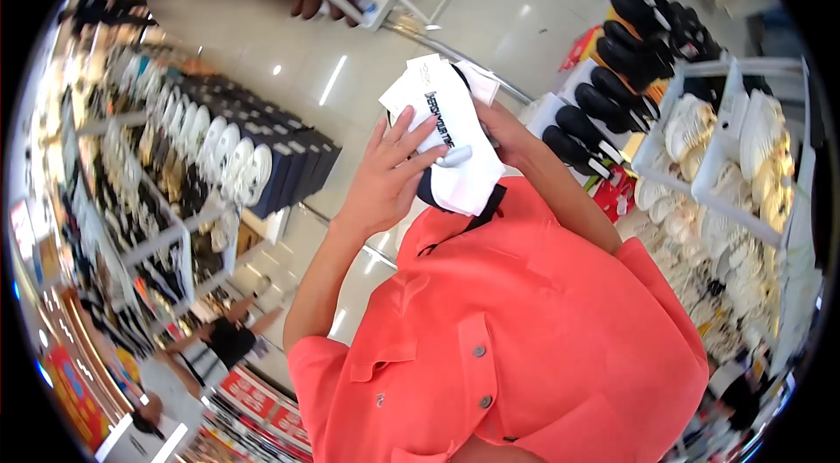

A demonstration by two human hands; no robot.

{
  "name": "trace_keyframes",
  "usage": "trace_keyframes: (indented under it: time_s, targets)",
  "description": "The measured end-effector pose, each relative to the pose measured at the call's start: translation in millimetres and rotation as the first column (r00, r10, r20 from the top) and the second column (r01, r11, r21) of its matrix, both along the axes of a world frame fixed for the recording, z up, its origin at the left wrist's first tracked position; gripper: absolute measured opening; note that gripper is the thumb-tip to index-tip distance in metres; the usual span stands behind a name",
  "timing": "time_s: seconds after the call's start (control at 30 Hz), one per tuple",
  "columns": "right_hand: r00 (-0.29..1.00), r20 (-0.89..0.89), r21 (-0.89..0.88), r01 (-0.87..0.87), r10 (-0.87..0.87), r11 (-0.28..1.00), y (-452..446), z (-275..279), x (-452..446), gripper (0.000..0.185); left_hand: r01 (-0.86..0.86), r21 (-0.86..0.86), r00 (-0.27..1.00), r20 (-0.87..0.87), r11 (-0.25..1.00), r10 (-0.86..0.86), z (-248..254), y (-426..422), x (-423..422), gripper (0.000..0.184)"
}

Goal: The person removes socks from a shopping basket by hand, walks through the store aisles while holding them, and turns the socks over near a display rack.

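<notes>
Several white and dark socks (pixel 472 176) with paper labels and black lettering are bunched together in front of the red shirt. My left hand (pixel 382 176) is on their left side, its fingers spread over the front and its thumb hidden. The right edge is gripped by my right hand (pixel 509 132), whose fingers are partly hidden behind the socks. A small pale grey piece (pixel 454 156) lies on the white fabric near my left fingertips.
Black shoes (pixel 595 117) stand in rows at the right, beside a white rack (pixel 687 174) of pale shoes. At the left, white shoes (pixel 214 148) line dark boxes (pixel 302 157). Other people are at the lower left and upper left. A shelf stands at the top.
</notes>
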State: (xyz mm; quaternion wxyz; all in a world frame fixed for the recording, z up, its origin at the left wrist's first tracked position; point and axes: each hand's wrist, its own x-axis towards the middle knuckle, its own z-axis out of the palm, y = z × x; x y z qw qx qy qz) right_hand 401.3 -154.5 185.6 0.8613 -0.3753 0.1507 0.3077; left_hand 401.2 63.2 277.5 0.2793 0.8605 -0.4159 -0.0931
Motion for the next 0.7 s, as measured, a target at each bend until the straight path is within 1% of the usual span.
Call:
trace_keyframes:
  time_s: [0.03,0.07,0.13,0.17,0.2,0.23,0.27,0.3,0.33,0.37,0.4,0.43,0.47,0.5,0.53,0.6,0.63,0.67,0.7]
  targets:
    - [0.993,0.044,-0.009,0.107,-0.106,0.994,-2.6,4.4,3.0,0.050,0.035,-0.077,0.999,-0.035,0.996,-0.038,-6.5,-1.9,17.5,0.054]
    - [0.987,0.039,-0.023,0.159,-0.159,0.987,-6.3,6.0,6.6,0.050,0.088,-0.089,0.995,-0.042,0.992,-0.092,-5.8,-7.7,32.8,0.054]
    - [0.964,0.024,0.129,0.261,-0.266,0.957,-16.2,9.2,15.2,0.051,0.215,0.034,0.977,-0.018,0.976,-0.215,2.1,-23.8,61.6,0.056]
    - [0.952,0.053,0.092,0.296,-0.301,0.951,-21.4,6.3,19.3,0.052,0.268,0.068,0.963,0.021,0.961,-0.270,3.3,-35.3,72.6,0.062]
    - [0.947,0.035,0.067,0.317,-0.320,0.946,-25.1,-2.5,20.2,0.052,0.353,0.059,0.935,0.009,0.934,-0.354,-1.3,-43.0,85.1,0.066]
    - [0.920,0.082,0.015,0.384,-0.384,0.923,-26.5,3.9,24.7,0.051,0.414,0.069,0.909,0.019,0.908,-0.416,-7.4,-50.4,97.7,0.067]
    - [0.910,0.017,-0.006,0.414,-0.414,0.910,-26.5,-5.1,27.5,0.052,0.482,0.075,0.874,0.032,0.873,-0.485,-12.6,-56.9,110.4,0.067]
    - [0.894,0.073,-0.041,0.447,-0.443,0.894,-27.5,-29.4,30.3,0.053,0.538,0.058,0.840,0.056,0.841,-0.540,-15.3,-63.5,124.8,0.069]
    - [0.842,0.109,-0.064,0.536,-0.528,0.842,-25.9,4.1,30.9,0.057,0.587,0.041,0.804,0.085,0.808,-0.589,-17.8,-69.7,138.1,0.070]
    - [0.800,0.174,-0.020,0.586,-0.574,0.810,-22.3,-31.7,39.4,0.059,0.630,0.052,0.766,0.123,0.775,-0.631,-19.4,-76.4,150.3,0.068]
    - [0.755,0.151,-0.103,0.654,-0.638,0.749,-22.3,-10.2,37.8,0.061,0.664,0.064,0.730,0.160,0.745,-0.664,-19.3,-84.6,162.8,0.066]
    - [0.730,0.186,-0.220,0.683,-0.658,0.696,-21.0,-35.1,47.3,0.062,0.705,0.032,0.695,0.170,0.708,-0.699,-17.2,-92.8,169.6,0.065]
    - [0.705,0.143,-0.355,0.692,-0.695,0.629,-19.1,-23.1,45.0,0.067,0.741,0.005,0.660,0.178,0.671,-0.730,-16.2,-97.6,177.3,0.064]
    - [0.663,0.180,-0.400,0.724,-0.726,0.562,-18.4,-36.2,52.1,0.072,0.780,-0.002,0.611,0.219,0.625,-0.761,-22.0,-101.1,189.1,0.063]
    - [0.634,0.143,-0.440,0.729,-0.760,0.525,-17.7,-28.2,53.1,0.074,0.818,0.006,0.559,0.233,0.576,-0.796,-22.7,-107.1,199.7,0.062]
    - [0.570,0.066,-0.441,0.753,-0.819,0.488,-16.1,4.2,50.9,0.078,0.893,-0.062,0.448,0.207,0.446,-0.870,-27.8,-126.2,223.1,0.061]
    - [0.550,0.078,-0.364,0.792,-0.832,0.489,-16.0,-12.7,52.5,0.075,0.907,-0.071,0.420,0.208,0.414,-0.884,-25.1,-132.4,228.5,0.061]
    - [0.526,0.082,-0.375,0.803,-0.847,0.463,-16.3,-7.5,51.3,0.075,0.905,-0.155,0.417,0.146,0.395,-0.897,-16.3,-140.9,232.3,0.057]
    - [0.480,0.018,-0.220,0.858,-0.877,0.465,-15.3,-0.4,46.9,0.068,0.896,-0.236,0.405,0.084,0.377,-0.910,-11.7,-149.8,235.4,0.053]
